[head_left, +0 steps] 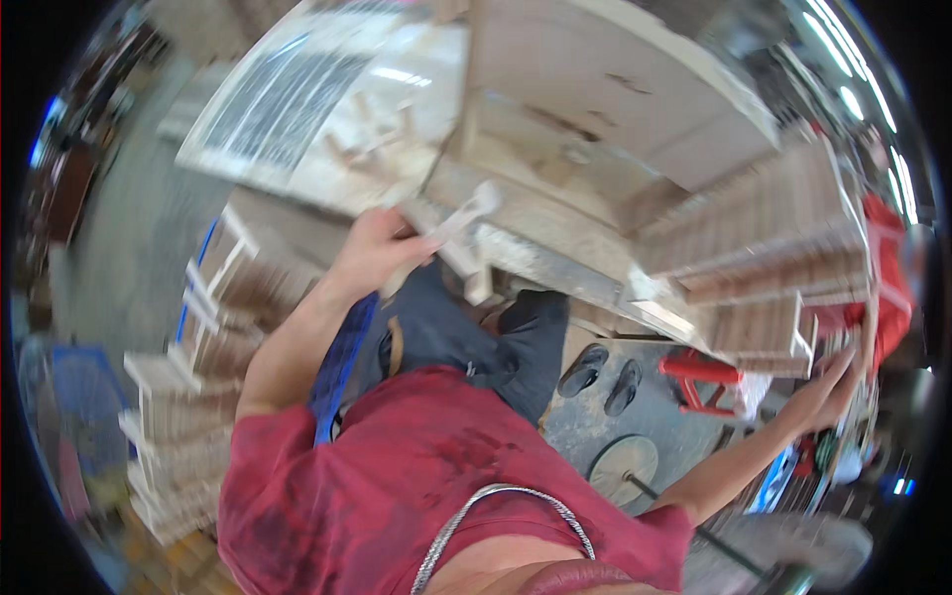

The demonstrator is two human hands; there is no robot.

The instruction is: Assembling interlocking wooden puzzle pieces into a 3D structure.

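In front of my lap, my left hand (382, 250) is closed on a short wooden strip (456, 256) that slants down to the right. A pale narrow piece with a rounded end (480, 203) crosses the strip at the fingers; motion blur hides what it is. Far to the right, my right hand (831, 389) reaches out with fingers stretched, nothing visible in them. Its fingertips are beside a stack of striped wooden boards (759, 332); whether they touch it I cannot tell.
Ahead stands a workbench (535, 233) with a large raised panel (615, 79) and loose wood pieces (372, 139) on a pale surface. Stacked wooden parts (188, 426) rise at my left. On the floor are dark sandals (583, 370), a red stool (702, 375) and a round disc (623, 466).
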